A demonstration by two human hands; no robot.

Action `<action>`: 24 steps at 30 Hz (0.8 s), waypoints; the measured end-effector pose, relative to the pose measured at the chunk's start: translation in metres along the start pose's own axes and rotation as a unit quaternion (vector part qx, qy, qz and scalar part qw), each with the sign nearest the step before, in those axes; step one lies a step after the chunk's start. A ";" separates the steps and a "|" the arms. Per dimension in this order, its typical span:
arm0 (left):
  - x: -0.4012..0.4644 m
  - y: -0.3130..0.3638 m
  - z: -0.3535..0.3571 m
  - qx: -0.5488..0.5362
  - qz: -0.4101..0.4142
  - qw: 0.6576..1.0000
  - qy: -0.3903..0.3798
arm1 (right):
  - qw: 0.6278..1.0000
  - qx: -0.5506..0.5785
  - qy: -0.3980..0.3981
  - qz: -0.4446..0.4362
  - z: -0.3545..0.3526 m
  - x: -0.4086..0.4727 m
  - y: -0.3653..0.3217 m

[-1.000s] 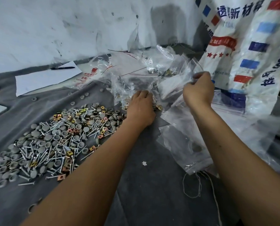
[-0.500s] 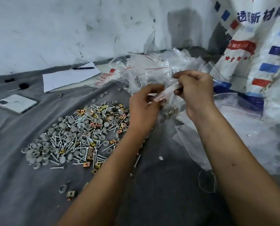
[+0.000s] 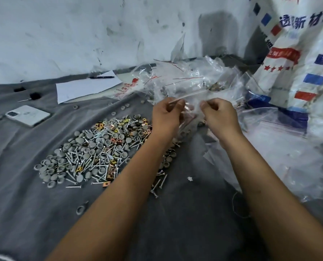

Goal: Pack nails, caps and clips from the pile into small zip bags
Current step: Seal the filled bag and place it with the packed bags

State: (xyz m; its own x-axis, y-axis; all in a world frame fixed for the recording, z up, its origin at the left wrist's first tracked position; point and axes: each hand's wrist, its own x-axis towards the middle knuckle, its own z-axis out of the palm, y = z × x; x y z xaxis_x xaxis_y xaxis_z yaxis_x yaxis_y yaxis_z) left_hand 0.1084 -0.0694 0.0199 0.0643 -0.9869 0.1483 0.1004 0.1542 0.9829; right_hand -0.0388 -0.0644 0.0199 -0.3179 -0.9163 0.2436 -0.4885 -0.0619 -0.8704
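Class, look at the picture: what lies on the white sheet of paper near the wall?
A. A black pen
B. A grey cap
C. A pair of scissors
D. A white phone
A: a slim black pen lies across the far edge of the white sheet of paper; the white phone rests apart on the grey cloth.

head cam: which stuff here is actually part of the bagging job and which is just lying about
Part of the job:
- pile of nails, caps and clips
- small zip bag, pinched by left hand and right hand
- heap of zip bags

Lying about:
- phone
- paper sheet
- pen
- printed sack
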 end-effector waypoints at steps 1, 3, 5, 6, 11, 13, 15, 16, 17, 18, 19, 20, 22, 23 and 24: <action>0.008 0.004 0.009 -0.016 -0.011 1.000 -0.004 | 0.999 -0.039 -0.001 0.014 -0.006 0.003 0.007; 0.025 0.011 0.023 -0.058 -0.034 0.998 0.010 | 0.989 -0.142 -0.021 0.017 -0.019 0.008 0.018; 0.041 0.011 0.033 -0.052 -0.034 0.998 0.031 | 0.963 -0.259 -0.076 0.012 -0.032 0.011 0.025; 0.048 0.009 0.036 0.027 -0.013 0.999 0.038 | 0.947 -0.300 -0.111 0.019 -0.037 0.011 0.028; 0.029 -0.013 0.043 0.389 0.231 0.883 0.125 | 0.882 -0.424 -0.174 0.108 -0.046 0.009 0.038; 0.014 -0.023 0.049 0.368 0.290 0.880 0.077 | 0.881 -0.427 -0.166 0.118 -0.046 0.010 0.037; 0.001 -0.034 0.054 0.368 0.277 0.887 -0.042 | 0.902 -0.396 -0.134 0.107 -0.048 0.010 0.036; -0.004 -0.040 0.055 0.381 0.265 0.880 -0.096 | 0.909 -0.387 -0.116 0.105 -0.049 0.010 0.036; -0.008 -0.046 0.057 0.392 0.251 0.875 -0.138 | 0.913 -0.382 -0.099 0.107 -0.051 0.009 0.034; -0.011 -0.052 0.058 0.395 0.233 0.874 -0.163 | 0.915 -0.379 -0.080 0.110 -0.053 0.010 0.034; -0.013 -0.056 0.059 0.393 0.212 0.878 -0.173 | 0.919 -0.374 -0.058 0.111 -0.057 0.010 0.032; -0.013 -0.059 0.061 0.392 0.191 0.883 -0.174 | 0.923 -0.367 -0.034 0.111 -0.061 0.009 0.029; -0.010 -0.059 0.064 0.385 0.147 0.894 -0.175 | 0.930 -0.355 0.019 0.093 -0.070 0.010 0.022; -0.009 -0.058 0.067 0.367 0.121 0.906 -0.175 | 0.936 -0.341 0.039 0.072 -0.074 0.011 0.017; -0.008 -0.056 0.069 0.329 0.088 0.924 -0.173 | 0.947 -0.312 0.054 0.050 -0.077 0.011 0.012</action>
State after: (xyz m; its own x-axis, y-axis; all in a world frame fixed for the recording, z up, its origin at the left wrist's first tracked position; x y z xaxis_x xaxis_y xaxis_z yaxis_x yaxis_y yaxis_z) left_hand 0.0335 -0.0735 -0.0288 -0.3108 -0.9230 0.2268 -0.5137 0.3639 0.7769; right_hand -0.1107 -0.0450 0.0452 -0.4523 -0.8575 0.2454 -0.8262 0.2992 -0.4774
